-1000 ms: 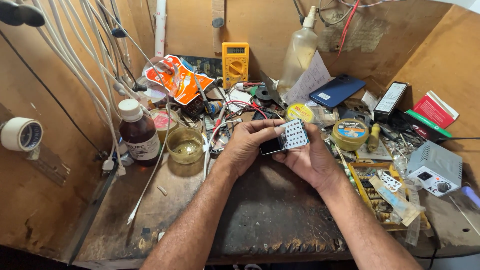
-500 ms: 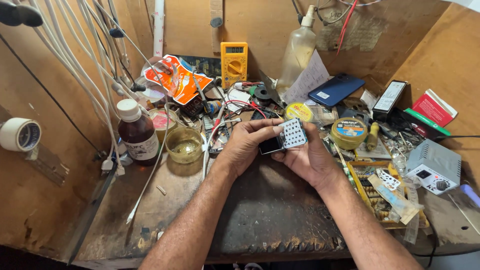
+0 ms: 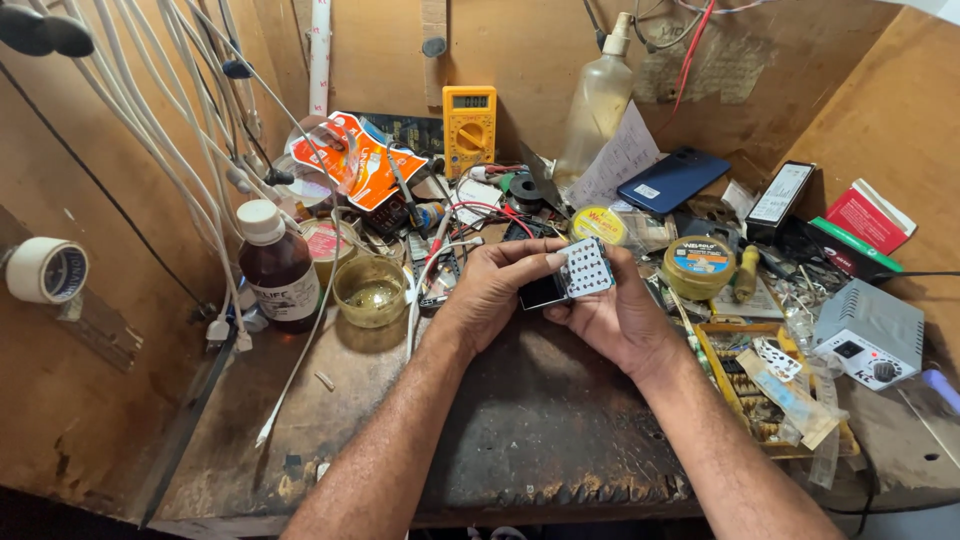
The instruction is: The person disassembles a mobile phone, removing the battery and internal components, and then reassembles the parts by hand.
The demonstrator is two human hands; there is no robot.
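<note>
Above the middle of the dark desk (image 3: 540, 420), the left hand (image 3: 495, 290) and right hand (image 3: 605, 315) both close on a small keypad phone (image 3: 575, 275) (keys facing up). Best kept low over the desk, fingertips steady, so nothing drops into the surrounding clutter.

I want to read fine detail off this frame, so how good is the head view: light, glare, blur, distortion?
Head view: even warm light, with soft shadow under the left hand and right hand; the small keypad phone they hold is sharp, no motion blur; mild glare on the plastic bottle and glass bowl; wide-angle bending at the edges, seen in the cables; the top-left corner is dark.
</note>
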